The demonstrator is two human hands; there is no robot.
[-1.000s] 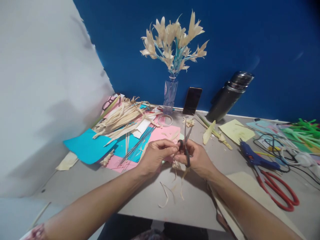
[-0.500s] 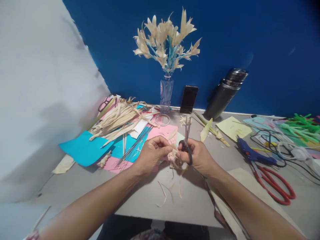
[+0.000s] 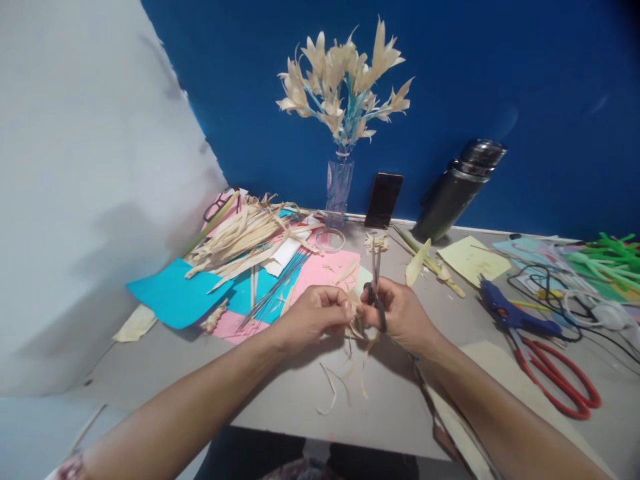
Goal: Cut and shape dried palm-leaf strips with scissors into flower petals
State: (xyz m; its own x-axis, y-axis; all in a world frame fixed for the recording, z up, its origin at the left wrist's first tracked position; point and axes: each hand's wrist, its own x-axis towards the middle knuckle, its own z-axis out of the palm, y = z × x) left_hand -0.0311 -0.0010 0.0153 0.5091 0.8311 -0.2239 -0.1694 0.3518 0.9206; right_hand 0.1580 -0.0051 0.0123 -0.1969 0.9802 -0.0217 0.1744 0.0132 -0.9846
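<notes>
Between my two hands, near the table's middle, is a small pale piece of dried husk [image 3: 353, 301]. My left hand [image 3: 320, 312] pinches it from the left. My right hand [image 3: 400, 313] has black-handled scissors [image 3: 377, 283] hooked on its fingers, blades pointing away and nearly together, while its thumb and fingertip meet the husk's right side. Beneath the hands lie thin husk scraps [image 3: 356, 328], partly hidden by my fingers. Curled strips [image 3: 330, 393] lie on the table closer to me.
Dried husks [image 3: 240, 233] and wires [image 3: 280, 287] lie on blue and pink paper at left. Husk flowers [image 3: 345, 73] stand in a clear bottle [image 3: 339, 193] beside a phone [image 3: 384, 200] and flask [image 3: 453, 193]. At right are a glue gun [image 3: 520, 313] and red-handled scissors [image 3: 560, 380].
My left hand has dipped slightly and both hands now meet at the husk piece. The scissors' blades, spread a second ago, have come nearly together. The view has shifted a little.
</notes>
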